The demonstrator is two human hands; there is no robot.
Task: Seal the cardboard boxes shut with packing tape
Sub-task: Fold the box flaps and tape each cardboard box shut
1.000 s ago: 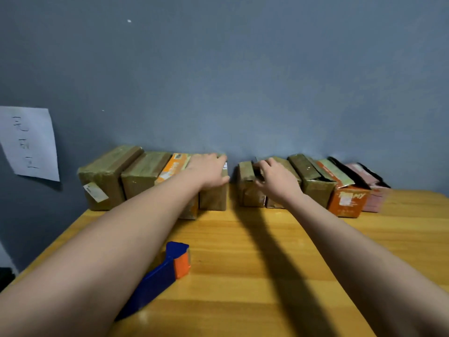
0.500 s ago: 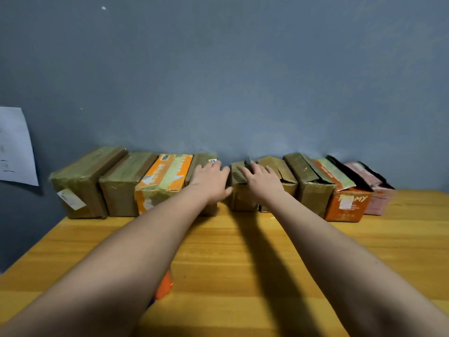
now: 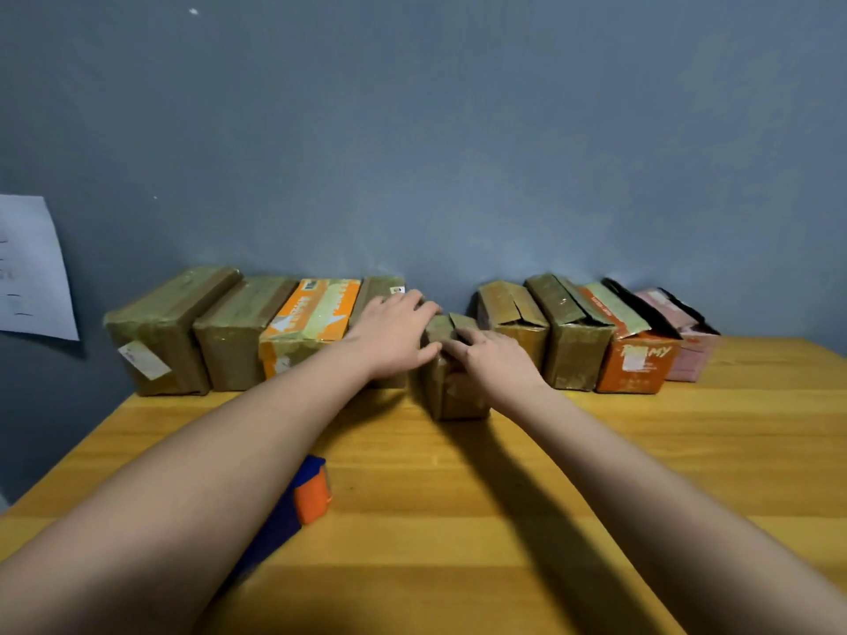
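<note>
A small brown cardboard box stands a little out from the row of boxes along the wall, its top flaps loose. My left hand grips its top left edge, fingers over the top and thumb at the side. My right hand grips its top right, fingers curled over the flaps. A blue and orange tape dispenser lies on the wooden table, partly hidden under my left forearm.
Left of the gap stand taped boxes: two brown, an orange one and another brown one. Right of it stand boxes with raised flaps: two brown, an orange one, a pink one. A paper sheet hangs on the wall.
Both hands have closed on the small brown box and drawn it out of the row toward me, leaving a gap. The view has shifted, so the tape dispenser shows again.
</note>
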